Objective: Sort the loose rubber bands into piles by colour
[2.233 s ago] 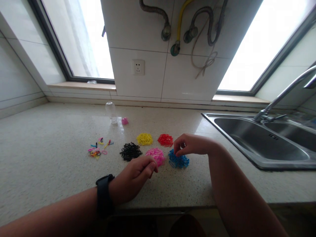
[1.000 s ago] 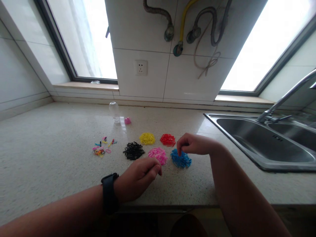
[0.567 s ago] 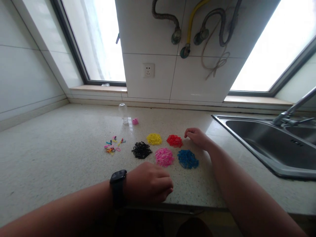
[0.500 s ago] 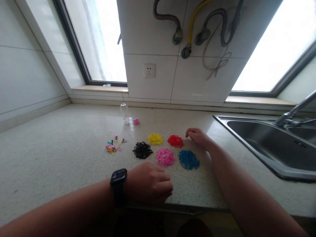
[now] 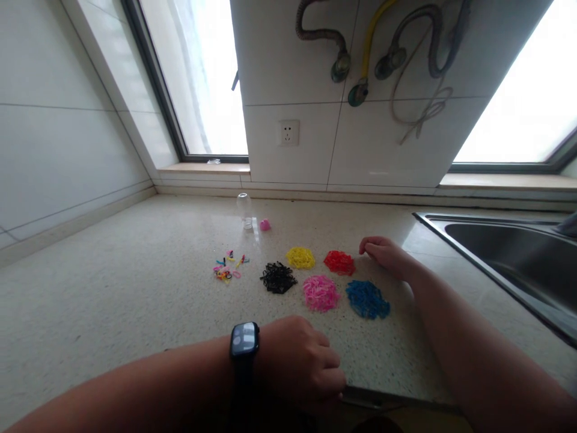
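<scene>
As the head view shows, the left hand (image 5: 300,361) is loosely curled by the near edge of the counter (image 5: 135,288), while the right hand (image 5: 383,252), fingers bent, is just beside the red pile (image 5: 339,263); whether either grips anything I cannot tell. The yellow pile (image 5: 300,257), black pile (image 5: 278,278), pink pile (image 5: 321,293) and blue pile (image 5: 368,299) lie close by, a mixed cluster (image 5: 225,267) farther left. It looks like a pause amid colour-grouped bands; picking from the mixed cluster would call for a leftward reach and fine pinch.
</scene>
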`<state>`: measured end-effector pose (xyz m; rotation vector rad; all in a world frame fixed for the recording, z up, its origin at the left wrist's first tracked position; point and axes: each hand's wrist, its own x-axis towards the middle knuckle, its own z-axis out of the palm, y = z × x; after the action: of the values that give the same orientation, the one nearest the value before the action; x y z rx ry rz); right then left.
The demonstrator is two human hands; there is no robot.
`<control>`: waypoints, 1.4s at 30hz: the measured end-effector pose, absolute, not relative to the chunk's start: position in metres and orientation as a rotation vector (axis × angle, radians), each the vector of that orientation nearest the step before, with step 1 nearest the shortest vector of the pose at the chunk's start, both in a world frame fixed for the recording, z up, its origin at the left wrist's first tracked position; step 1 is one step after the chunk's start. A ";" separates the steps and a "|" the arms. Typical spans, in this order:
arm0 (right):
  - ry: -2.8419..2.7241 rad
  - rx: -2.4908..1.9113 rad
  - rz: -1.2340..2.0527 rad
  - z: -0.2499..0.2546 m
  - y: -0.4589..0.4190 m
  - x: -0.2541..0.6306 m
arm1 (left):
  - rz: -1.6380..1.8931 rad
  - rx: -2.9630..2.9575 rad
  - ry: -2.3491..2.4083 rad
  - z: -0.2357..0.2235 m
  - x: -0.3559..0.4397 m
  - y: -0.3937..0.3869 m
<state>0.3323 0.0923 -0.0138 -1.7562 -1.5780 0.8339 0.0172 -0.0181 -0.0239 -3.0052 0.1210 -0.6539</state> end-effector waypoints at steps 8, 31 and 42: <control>-1.518 -1.716 0.890 -0.014 0.092 0.333 | -0.622 -2.934 0.199 -0.027 0.017 -0.019; -1.598 -1.706 0.839 -0.019 0.098 0.341 | 0.069 -2.708 -1.335 0.079 -0.129 0.114; -1.517 -1.695 0.909 -0.018 0.098 0.339 | 0.385 -2.798 -1.656 0.052 -0.164 0.146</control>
<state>0.3394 0.0982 -0.0180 -1.6947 -1.5168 0.9088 -0.1643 0.1458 0.0523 -2.7981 -1.6557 0.3846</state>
